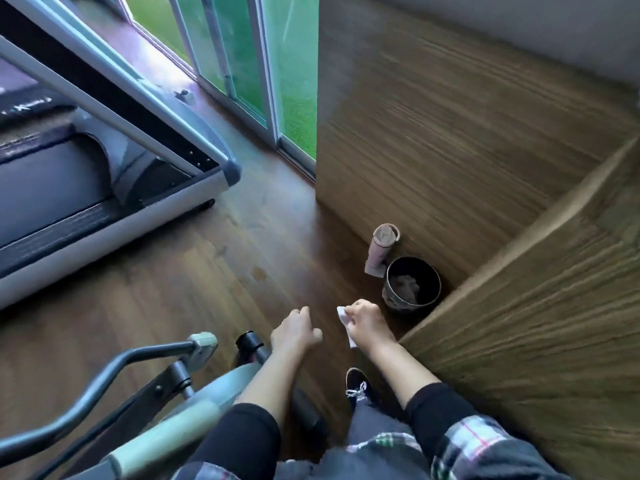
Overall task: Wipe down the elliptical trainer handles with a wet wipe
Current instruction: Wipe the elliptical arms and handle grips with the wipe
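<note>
Pinching the wet wipe (344, 318), right hand (365, 322) hangs near the bin (412, 285) ahead-right; left hand (294, 332), loosely curled and empty, nearer elliptical handles (104, 368).

wipe (346, 323): mostly hidden | bin contents (407, 289): blurred | treadmill (69, 188): cropped left

Dark wood floor (194, 271), wood-panelled walls (450, 116), and glass sliding doors (242, 57) showing green grass outside.

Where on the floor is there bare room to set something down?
The wood floor lies bare between the treadmill and the left hand. It is crowded by the wooden wall: the tumbler and black bin stand there, near the right hand holding the wipe.
</note>
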